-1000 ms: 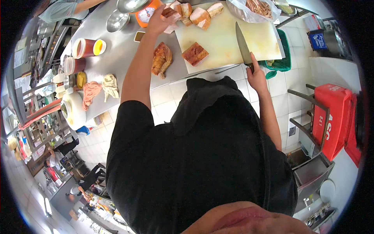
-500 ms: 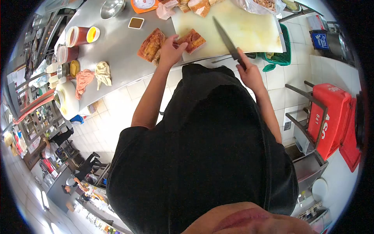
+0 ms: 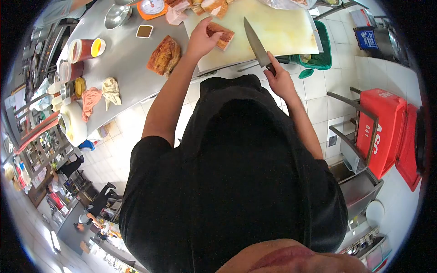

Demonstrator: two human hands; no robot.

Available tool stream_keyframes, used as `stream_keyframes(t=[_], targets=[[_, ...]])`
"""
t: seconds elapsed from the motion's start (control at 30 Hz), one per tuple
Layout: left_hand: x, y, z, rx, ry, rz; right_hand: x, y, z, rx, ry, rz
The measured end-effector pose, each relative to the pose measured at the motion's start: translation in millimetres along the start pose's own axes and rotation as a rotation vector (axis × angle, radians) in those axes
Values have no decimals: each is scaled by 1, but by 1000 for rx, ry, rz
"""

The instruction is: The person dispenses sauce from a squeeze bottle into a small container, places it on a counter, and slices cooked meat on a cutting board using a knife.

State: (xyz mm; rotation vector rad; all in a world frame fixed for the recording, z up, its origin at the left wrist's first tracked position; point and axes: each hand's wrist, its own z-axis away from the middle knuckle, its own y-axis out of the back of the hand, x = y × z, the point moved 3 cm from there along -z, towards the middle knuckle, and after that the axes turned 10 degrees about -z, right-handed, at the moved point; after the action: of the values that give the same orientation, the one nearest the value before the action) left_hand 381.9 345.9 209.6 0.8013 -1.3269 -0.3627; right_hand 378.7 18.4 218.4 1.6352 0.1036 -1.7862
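Observation:
On the cutting board (image 3: 277, 34), my left hand (image 3: 202, 40) grips a small slab of roast pork (image 3: 223, 37), thumb along its near side and fingers at the far end. My right hand (image 3: 281, 81) is closed around the handle of a kitchen knife (image 3: 256, 43). Its long blade points away from me over the board, apart from the meat. A larger browned pork slab (image 3: 164, 55) lies on the steel table, left of the board and beside my left wrist.
More cut meat (image 3: 214, 7) sits along the board's far edge, near an orange scale (image 3: 152, 8). A sauce dish (image 3: 144, 31), metal bowl (image 3: 117, 17), sauce tubs (image 3: 79, 50) and cloths (image 3: 110, 92) stand or lie leftward. A green bin (image 3: 323, 50) is at the right.
My left hand has gone from between the two pork slabs to a hold on the smaller one, which now lies fully on the board. The knife remains in my right hand.

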Motion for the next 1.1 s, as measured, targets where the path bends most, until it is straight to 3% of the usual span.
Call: stream_keyframes(t=[0.1,0.2,0.3,0.4,0.5,0.6,0.77,0.8,0.87,1.1], targets=[[25,-9,3,46,-223,-323,-8,2,3,-25,-12,51],[30,-18,5,-35,-156,-515,-5,0,4,-29,-19,81],[26,-23,-4,-98,-88,-510,-1,-3,6,-26,-58,105],[27,-5,-9,-100,13,-420,0,-1,7,-17,-63,90],[-12,6,-11,-111,116,97,5,2,6,-11,-48,47],[27,60,3,-32,102,306,3,3,7,-5,-37,-3],[51,170,-27,224,-192,5,7,0,4,5,20,-85],[32,193,-45,319,-170,-161,10,-1,3,1,27,-76],[76,235,-54,330,-103,-187,14,-2,1,0,36,-54],[10,293,-153,339,-276,-114,6,-4,1,4,-8,4]])
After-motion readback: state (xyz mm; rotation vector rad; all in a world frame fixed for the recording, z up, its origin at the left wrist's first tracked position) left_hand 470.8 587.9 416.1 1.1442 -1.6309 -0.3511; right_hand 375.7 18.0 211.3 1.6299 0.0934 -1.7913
